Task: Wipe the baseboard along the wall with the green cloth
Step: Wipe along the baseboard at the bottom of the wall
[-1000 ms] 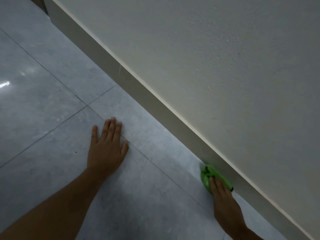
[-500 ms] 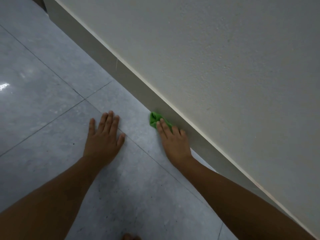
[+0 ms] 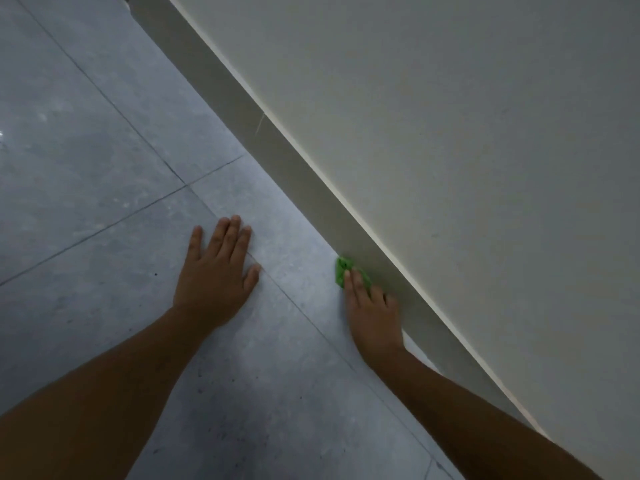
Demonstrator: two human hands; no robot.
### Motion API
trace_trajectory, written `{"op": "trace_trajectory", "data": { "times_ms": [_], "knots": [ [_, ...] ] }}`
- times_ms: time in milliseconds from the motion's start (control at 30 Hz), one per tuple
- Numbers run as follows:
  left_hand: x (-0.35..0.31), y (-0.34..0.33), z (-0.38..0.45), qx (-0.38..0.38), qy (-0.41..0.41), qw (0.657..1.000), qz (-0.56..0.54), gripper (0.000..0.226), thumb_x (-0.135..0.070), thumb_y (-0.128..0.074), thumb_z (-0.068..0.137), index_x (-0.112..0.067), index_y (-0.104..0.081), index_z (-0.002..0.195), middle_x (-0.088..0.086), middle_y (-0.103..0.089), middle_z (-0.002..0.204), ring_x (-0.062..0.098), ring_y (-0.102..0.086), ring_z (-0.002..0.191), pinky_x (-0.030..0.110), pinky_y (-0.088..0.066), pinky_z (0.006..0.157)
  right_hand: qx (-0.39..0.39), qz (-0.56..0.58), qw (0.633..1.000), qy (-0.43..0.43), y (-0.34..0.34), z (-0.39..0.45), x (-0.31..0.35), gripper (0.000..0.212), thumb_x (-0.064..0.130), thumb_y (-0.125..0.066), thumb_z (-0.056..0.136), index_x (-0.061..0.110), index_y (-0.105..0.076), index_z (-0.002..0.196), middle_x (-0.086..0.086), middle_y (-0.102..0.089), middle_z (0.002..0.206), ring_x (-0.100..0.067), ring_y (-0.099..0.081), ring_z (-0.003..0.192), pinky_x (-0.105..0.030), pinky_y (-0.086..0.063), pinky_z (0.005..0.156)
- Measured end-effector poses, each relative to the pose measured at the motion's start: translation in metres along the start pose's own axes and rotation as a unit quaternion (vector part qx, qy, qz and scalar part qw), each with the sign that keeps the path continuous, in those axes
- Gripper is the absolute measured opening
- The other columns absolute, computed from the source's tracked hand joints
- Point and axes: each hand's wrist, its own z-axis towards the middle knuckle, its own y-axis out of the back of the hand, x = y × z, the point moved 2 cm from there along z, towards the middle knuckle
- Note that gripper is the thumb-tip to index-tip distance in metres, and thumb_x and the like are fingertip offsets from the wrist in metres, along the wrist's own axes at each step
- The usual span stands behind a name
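A small bunched green cloth (image 3: 343,270) sits against the foot of the pale baseboard (image 3: 277,147), which runs diagonally from upper left to lower right under the wall. My right hand (image 3: 372,310) presses the cloth onto the baseboard, fingers covering most of it. My left hand (image 3: 216,271) lies flat on the grey floor tile, fingers spread, to the left of the cloth and apart from it.
Grey floor tiles (image 3: 86,150) with dark grout lines fill the left and bottom. The off-white wall (image 3: 485,133) fills the upper right. A thin light scratch marks the baseboard (image 3: 259,123) farther up. The baseboard ends at a corner (image 3: 133,5) at top left.
My right hand slid the cloth forward along the baseboard from the lower right a second ago; since half a second ago it holds about level with my left hand, which stays planted.
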Motion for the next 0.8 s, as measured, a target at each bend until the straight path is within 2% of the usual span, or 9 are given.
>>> {"op": "trace_trajectory", "data": {
  "times_ms": [100,200,367,433,500,600,667,733,800],
  "knots": [
    [0.0,0.0,0.0,0.013,-0.006,1.0,-0.004,0.07,-0.051,-0.015,0.092,-0.007,-0.02,0.147,0.013,-0.018,0.155,0.024,-0.011,0.144,0.05,-0.003,0.115,-0.059,0.0,0.997,0.043,0.045,0.078,0.057,0.062,0.004,-0.031,0.095,0.005,-0.003,0.15,-0.011,-0.012,0.159,-0.03,-0.032,0.133,-0.042,-0.033,0.102],
    [0.005,0.002,0.001,0.03,-0.015,0.999,-0.008,0.073,-0.054,-0.011,0.09,-0.01,-0.013,0.148,0.01,-0.009,0.157,0.019,0.0,0.144,0.047,0.002,0.115,-0.103,-0.045,0.992,0.053,0.066,0.123,0.09,0.057,0.006,-0.028,0.098,0.003,-0.006,0.15,-0.012,-0.015,0.158,-0.03,-0.029,0.134,-0.042,-0.031,0.103],
    [0.018,0.004,0.003,0.062,-0.046,0.997,0.013,0.077,-0.061,0.01,0.08,-0.018,0.014,0.143,0.003,0.019,0.153,0.015,0.019,0.14,0.037,0.018,0.111,-0.05,-0.077,0.993,0.073,0.042,0.082,0.056,0.06,0.007,-0.032,0.097,-0.002,-0.004,0.149,-0.018,-0.016,0.157,-0.03,-0.033,0.134,-0.04,-0.034,0.102],
    [0.018,0.003,0.004,0.063,-0.05,0.997,0.013,0.076,-0.061,0.012,0.079,-0.019,0.015,0.142,0.003,0.02,0.151,0.014,0.02,0.139,0.032,0.027,0.105,-0.039,-0.074,0.995,0.051,0.015,0.035,0.02,0.062,0.008,-0.048,0.091,-0.004,-0.022,0.146,-0.021,-0.033,0.15,-0.03,-0.05,0.123,-0.039,-0.045,0.094],
    [0.016,0.005,0.003,0.06,-0.046,0.997,0.018,0.076,-0.06,0.01,0.08,-0.017,0.014,0.143,0.004,0.016,0.154,0.016,0.017,0.141,0.032,0.028,0.104,-0.017,-0.078,0.996,0.027,-0.014,-0.016,-0.016,0.06,0.002,-0.065,0.074,-0.007,-0.048,0.131,-0.024,-0.058,0.128,-0.032,-0.068,0.092,-0.04,-0.056,0.073],
    [0.004,0.012,0.002,0.096,0.006,0.994,0.043,0.068,-0.052,-0.004,0.092,-0.014,0.013,0.146,0.009,0.017,0.156,0.022,0.015,0.143,0.044,0.013,0.113,0.062,-0.119,0.991,-0.002,-0.041,-0.067,-0.059,0.056,-0.004,-0.077,0.055,-0.01,-0.063,0.109,-0.024,-0.071,0.097,-0.035,-0.067,0.068,-0.043,-0.056,0.056],
    [-0.014,0.019,-0.003,0.093,0.06,0.993,0.036,0.066,-0.043,-0.015,0.096,-0.01,0.008,0.148,0.013,0.012,0.157,0.026,0.013,0.144,0.051,0.01,0.112,0.076,-0.11,0.991,-0.003,-0.03,-0.073,-0.069,0.052,0.001,-0.087,0.036,0.002,-0.074,0.086,-0.016,-0.072,0.077,-0.032,-0.064,0.065,-0.04,-0.055,0.054],
    [-0.034,0.02,-0.012,0.031,0.07,0.997,0.009,0.063,-0.039,-0.019,0.097,-0.006,-0.004,0.148,0.016,0.002,0.158,0.028,0.006,0.145,0.052,0.013,0.111,-0.001,-0.094,0.995,0.023,0.004,-0.061,-0.063,0.044,0.002,-0.08,0.042,0.01,-0.073,0.084,-0.009,-0.072,0.081,-0.029,-0.062,0.072,-0.035,-0.05,0.063],
    [-0.059,0.013,-0.023,-0.017,0.025,0.999,-0.018,0.06,-0.036,-0.022,0.094,-0.003,-0.025,0.145,0.019,-0.019,0.154,0.031,-0.013,0.144,0.052,0.009,0.111,-0.119,-0.076,0.987,0.071,0.038,-0.039,-0.043,0.05,0.003,-0.071,0.056,0.013,-0.071,0.105,-0.007,-0.071,0.109,-0.028,-0.062,0.091,-0.037,-0.044,0.076]
  ]
}}
